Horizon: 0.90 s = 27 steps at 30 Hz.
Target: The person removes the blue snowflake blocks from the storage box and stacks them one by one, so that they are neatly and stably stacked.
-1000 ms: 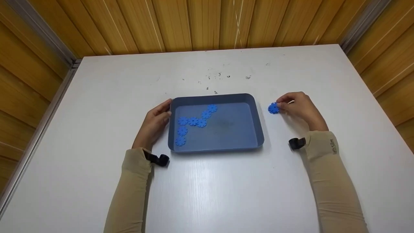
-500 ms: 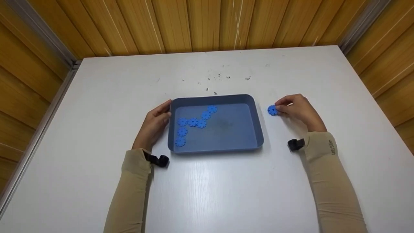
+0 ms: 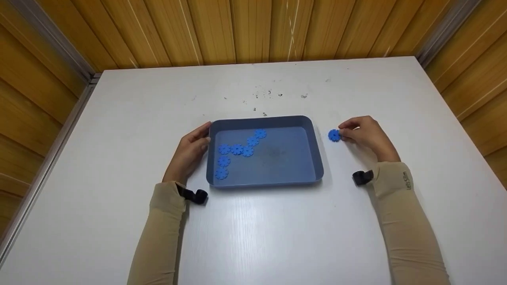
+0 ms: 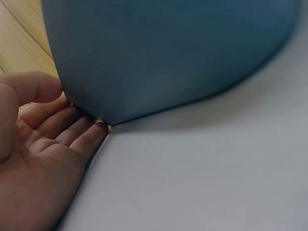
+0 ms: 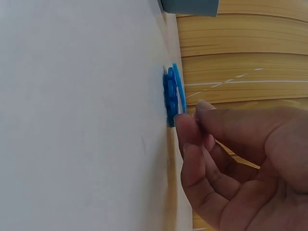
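Observation:
Right of the tray, my right hand [image 3: 364,132] pinches a blue notched plastic disc [image 5: 179,86] between thumb and fingertips. In the right wrist view this disc leans slightly apart from a small stack of similar blue discs [image 5: 170,96] standing on the table. From above, the held disc and stack overlap as one blue disc shape [image 3: 334,135]. My left hand [image 3: 188,152] rests against the outside of the left wall of a grey-blue rectangular tray [image 3: 263,184]. Its extended fingers [image 4: 72,127] touch the tray near its base, with the thumb against the wall.
Several blue notched discs [image 3: 237,149] lie flat in the tray's left half in a bent line, some close together or touching. The white table [image 3: 277,233] has dark scuff marks behind the tray. Yellow wood-look panels [image 3: 253,31] rise behind the table.
My right hand has come slightly nearer to the table's front with its disc, which now lines up with the stack when seen from above. The left hand and tray stay put.

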Each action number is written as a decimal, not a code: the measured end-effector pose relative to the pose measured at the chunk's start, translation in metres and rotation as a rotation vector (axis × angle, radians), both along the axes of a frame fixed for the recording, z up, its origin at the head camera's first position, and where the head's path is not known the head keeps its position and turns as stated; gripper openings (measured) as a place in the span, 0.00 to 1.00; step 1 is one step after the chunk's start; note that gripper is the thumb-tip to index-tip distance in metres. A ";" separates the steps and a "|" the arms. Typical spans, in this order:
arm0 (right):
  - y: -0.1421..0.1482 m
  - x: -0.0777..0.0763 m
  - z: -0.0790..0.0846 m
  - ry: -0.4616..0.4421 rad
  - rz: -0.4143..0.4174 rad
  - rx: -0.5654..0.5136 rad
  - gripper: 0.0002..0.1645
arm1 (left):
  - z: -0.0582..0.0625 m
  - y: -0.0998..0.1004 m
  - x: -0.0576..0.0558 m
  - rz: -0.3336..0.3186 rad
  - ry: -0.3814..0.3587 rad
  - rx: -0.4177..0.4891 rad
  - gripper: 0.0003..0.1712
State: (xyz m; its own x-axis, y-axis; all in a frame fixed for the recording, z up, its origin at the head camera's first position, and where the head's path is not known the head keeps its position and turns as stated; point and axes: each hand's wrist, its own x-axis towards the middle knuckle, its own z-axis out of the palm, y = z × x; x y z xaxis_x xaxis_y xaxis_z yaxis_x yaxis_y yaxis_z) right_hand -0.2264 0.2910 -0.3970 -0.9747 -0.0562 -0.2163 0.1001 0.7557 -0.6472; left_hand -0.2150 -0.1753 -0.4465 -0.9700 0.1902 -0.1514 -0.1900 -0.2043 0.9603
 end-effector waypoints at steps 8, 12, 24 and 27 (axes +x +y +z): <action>-0.002 0.000 0.002 0.022 -0.015 0.026 0.20 | 0.000 0.000 0.000 0.007 -0.002 -0.010 0.34; -0.004 0.001 0.006 0.011 -0.017 0.020 0.22 | 0.000 0.000 0.000 0.002 -0.001 -0.017 0.34; -0.008 0.002 0.019 0.044 0.014 0.007 0.24 | 0.001 0.000 0.001 0.005 -0.006 -0.038 0.33; -0.009 0.002 0.020 0.031 0.009 0.008 0.23 | 0.001 0.000 0.001 0.007 -0.015 -0.022 0.33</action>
State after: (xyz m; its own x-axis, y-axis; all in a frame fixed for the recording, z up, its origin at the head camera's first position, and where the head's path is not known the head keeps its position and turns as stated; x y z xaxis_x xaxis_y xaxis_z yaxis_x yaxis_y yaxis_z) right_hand -0.2246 0.2825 -0.3768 -0.9804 -0.0628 -0.1867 0.0737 0.7619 -0.6435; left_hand -0.2145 -0.1756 -0.4457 -0.9689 0.1796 -0.1703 -0.2031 -0.1841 0.9617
